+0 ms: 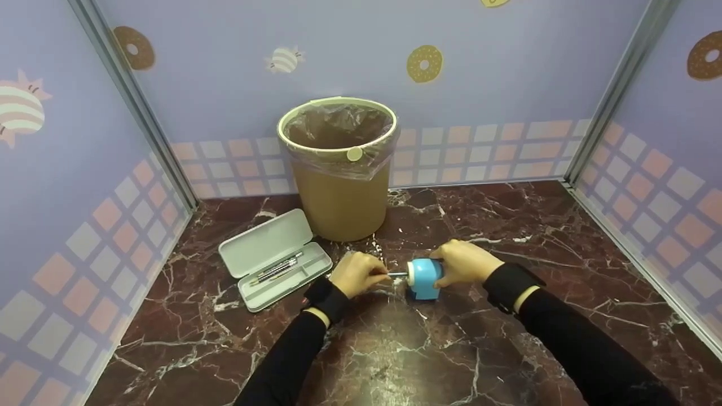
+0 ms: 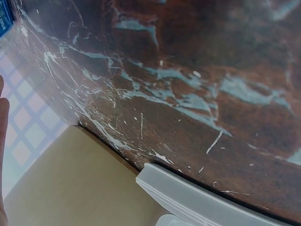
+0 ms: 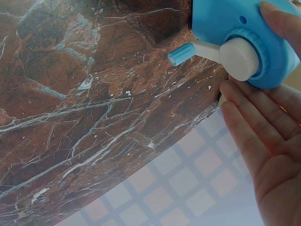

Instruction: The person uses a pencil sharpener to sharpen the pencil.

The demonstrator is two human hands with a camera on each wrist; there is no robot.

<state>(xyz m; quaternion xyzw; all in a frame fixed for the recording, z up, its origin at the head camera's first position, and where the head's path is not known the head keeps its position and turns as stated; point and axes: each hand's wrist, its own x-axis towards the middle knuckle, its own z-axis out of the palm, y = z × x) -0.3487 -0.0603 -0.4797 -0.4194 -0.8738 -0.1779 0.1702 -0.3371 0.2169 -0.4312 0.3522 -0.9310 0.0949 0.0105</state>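
A blue crank pencil sharpener (image 1: 427, 276) stands on the marbled table between the two hands. The left hand (image 1: 356, 273) pinches a thin pencil (image 1: 398, 274) whose far end meets the sharpener's pale front. Around the sharpener's body curls the right hand (image 1: 465, 262), thumb on one side and fingers on the other. The right wrist view shows the white crank hub (image 3: 239, 59) and its blue-tipped handle (image 3: 182, 54), which no finger touches. Only a sliver of the left hand's fingers (image 2: 2, 122) and a corner of the sharpener appear in the left wrist view.
An open grey pencil case (image 1: 276, 287) lies left of the left hand, with several patterned pencils (image 1: 276, 269) inside. Behind it stands a brown bin (image 1: 344, 197) with a clear liner. Patterned wall panels (image 1: 479, 101) enclose the table at the back and sides.
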